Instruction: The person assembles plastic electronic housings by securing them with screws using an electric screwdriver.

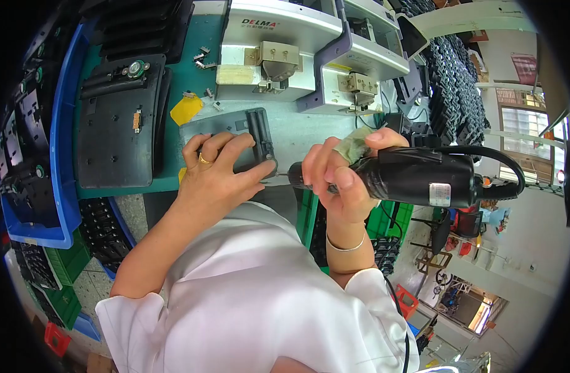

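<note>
My left hand [216, 174] lies over a flat dark-grey plastic panel [226, 122] on the bench, its bent fingers holding the panel near its ribbed right end. My right hand [342, 177] is wrapped round a black electric screwdriver [421, 177], held level with its cable end to the right. Its tip points left toward the panel's near right corner, close to my left thumb and index finger. Whether the bit touches a screw there is too small to tell. A pale green cloth strip [353, 144] is wound about the right fingers.
Two screw feeder machines [266, 81] stand at the bench's back. Left of the panel lie stacked black panels [114, 149], a yellow piece [186, 109] and several small metal parts [201, 61]. A blue crate [64, 161] borders the bench's left side. Black parts are piled at far right [456, 93].
</note>
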